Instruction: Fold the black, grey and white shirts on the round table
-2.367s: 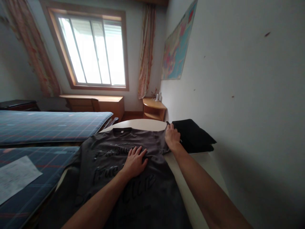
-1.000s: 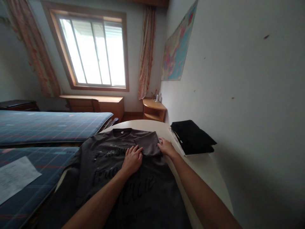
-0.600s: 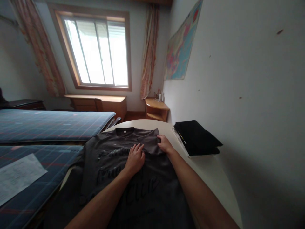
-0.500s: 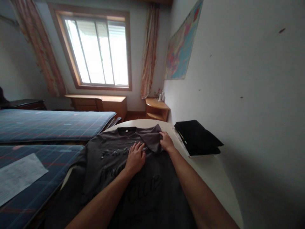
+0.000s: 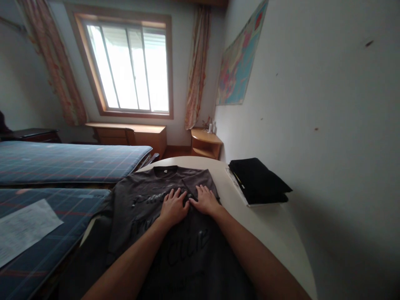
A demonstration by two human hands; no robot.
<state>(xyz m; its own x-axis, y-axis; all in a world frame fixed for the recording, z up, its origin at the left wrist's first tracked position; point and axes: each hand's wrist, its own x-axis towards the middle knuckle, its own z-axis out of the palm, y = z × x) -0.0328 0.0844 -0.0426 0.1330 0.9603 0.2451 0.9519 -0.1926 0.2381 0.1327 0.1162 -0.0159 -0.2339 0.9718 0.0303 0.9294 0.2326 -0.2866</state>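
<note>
A dark grey T-shirt (image 5: pixel 137 237) with raised lettering lies spread over the table, its collar at the far end. My left hand (image 5: pixel 173 207) rests on the upper chest print, fingers spread. Close beside it, my right hand (image 5: pixel 204 200) lies flat on the shirt's folded-over right sleeve and shoulder, fingers apart, thumb near the left thumb. Neither hand grips the cloth. The shirt's lower part runs down between my forearms and out of view at the bottom.
The round white table (image 5: pixel 278 233) shows at the right. On it, by the wall, sits a folded black cloth (image 5: pixel 258 179) on a pale flat packet. Plaid mattresses (image 5: pixel 71 162) stand at the left, one bearing a paper sheet (image 5: pixel 29 227). A corner shelf (image 5: pixel 206 137) stands beyond.
My right hand has let go of the shirt's right sleeve edge and moved left onto the folded part, now flat. My left hand has shifted slightly left and nearer.
</note>
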